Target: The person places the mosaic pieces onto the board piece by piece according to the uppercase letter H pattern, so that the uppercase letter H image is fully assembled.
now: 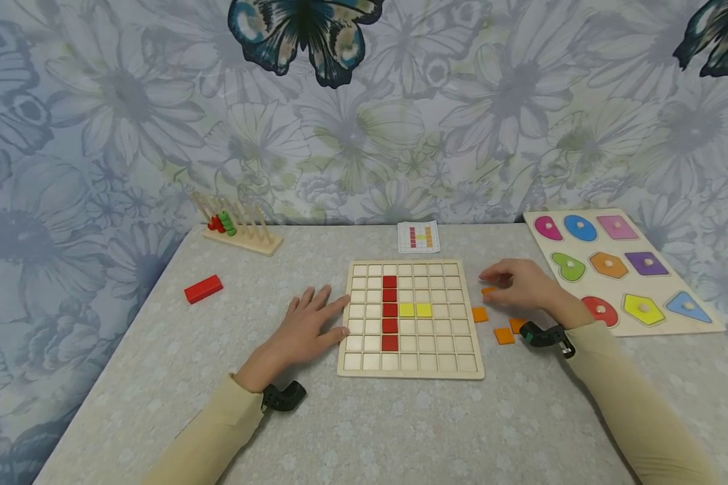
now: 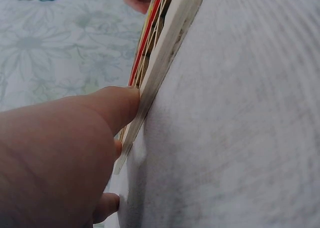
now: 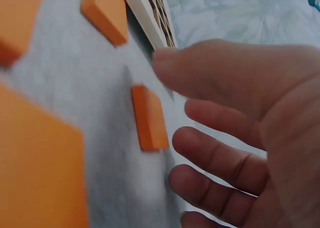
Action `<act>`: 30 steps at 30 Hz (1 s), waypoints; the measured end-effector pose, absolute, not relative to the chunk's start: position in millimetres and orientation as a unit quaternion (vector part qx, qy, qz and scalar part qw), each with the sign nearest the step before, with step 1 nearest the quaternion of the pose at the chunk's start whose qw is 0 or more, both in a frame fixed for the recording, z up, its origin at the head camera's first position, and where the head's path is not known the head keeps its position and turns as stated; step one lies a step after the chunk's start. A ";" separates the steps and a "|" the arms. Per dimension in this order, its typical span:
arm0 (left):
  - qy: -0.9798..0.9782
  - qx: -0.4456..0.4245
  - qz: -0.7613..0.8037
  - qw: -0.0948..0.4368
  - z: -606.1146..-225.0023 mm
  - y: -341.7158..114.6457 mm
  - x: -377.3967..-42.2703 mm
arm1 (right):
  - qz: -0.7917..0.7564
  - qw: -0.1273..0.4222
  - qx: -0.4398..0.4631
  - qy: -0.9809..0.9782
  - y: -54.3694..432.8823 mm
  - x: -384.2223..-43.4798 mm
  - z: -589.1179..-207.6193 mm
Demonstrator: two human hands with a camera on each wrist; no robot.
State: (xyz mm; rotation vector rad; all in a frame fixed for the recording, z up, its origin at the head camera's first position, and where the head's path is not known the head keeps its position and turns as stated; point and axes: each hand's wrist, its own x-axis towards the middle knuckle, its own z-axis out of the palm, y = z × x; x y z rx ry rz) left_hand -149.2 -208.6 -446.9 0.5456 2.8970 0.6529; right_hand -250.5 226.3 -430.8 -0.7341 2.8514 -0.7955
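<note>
Orange tile (image 3: 150, 120) lies flat on the grey table (image 1: 412, 431), just right of the grid board (image 1: 425, 362), under the right hand (image 1: 524, 286). Right hand isn't gripping anything: thumb and fingers bent but apart, hovering around the tile, which sits loose with its side faces visible in the right wrist view. Left hand (image 1: 306, 330) also isn't clasping: fingers spread, thumb and index touching the board's left edge, probably enough to stop it sliding. Three other orange tiles (image 1: 504, 336) lie nearer, one close to the board's right rim, two further right. On the board: a column of five red tiles (image 1: 389, 296), two yellow tiles (image 1: 423, 310) running right from the middle red one. Pattern card (image 1: 418, 248) sits beyond the far rim. Handling, my guess: tile is light, rigid, hard to break; faces look smooth, so it may skid on the table if nudged. Best hold is a light thumb-and-finger pinch on opposite side edges, top face left free; edges are low, so tips need to get right down to the table. Squeezing hard buys nothing and could make it pop out. Board looks stiff and fairly light too; steady it by the outer rim, since a bump there might unseat tiles.
</note>
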 end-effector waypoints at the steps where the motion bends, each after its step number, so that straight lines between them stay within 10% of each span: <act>1: 0.958 0.180 0.216 0.062 -446.7 -208.5 -149.2 | -0.259 0.050 -0.234 0.936 228.5 -250.9 -431.2; 30: 0.957 0.181 0.217 0.056 -442.8 -208.1 -148.4 | -0.249 0.046 -0.249 0.935 233.1 -253.5 -435.9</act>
